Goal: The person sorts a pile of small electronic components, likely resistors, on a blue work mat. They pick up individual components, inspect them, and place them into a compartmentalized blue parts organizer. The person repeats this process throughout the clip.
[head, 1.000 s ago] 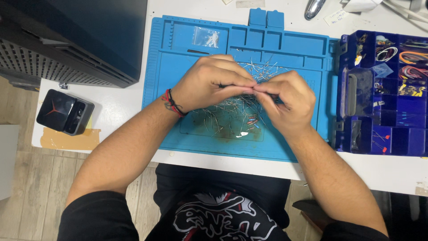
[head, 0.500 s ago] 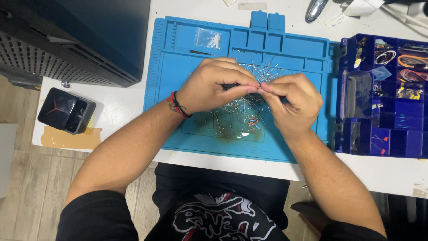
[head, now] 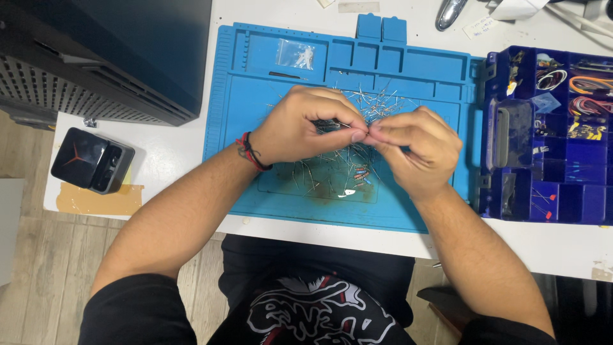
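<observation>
the left hand (head: 300, 128) and the right hand (head: 415, 144) are pinching one thin wire-legged part (head: 367, 131) between fingertips, above the blue mat (head: 255, 96) middle. it may be slipping down into the loose pile (head: 345, 163) underneath, because the grip is very small.

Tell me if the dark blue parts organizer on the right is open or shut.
Open: the parts organizer shows its compartments uncovered, with coiled wires and small components visible inside.
</observation>
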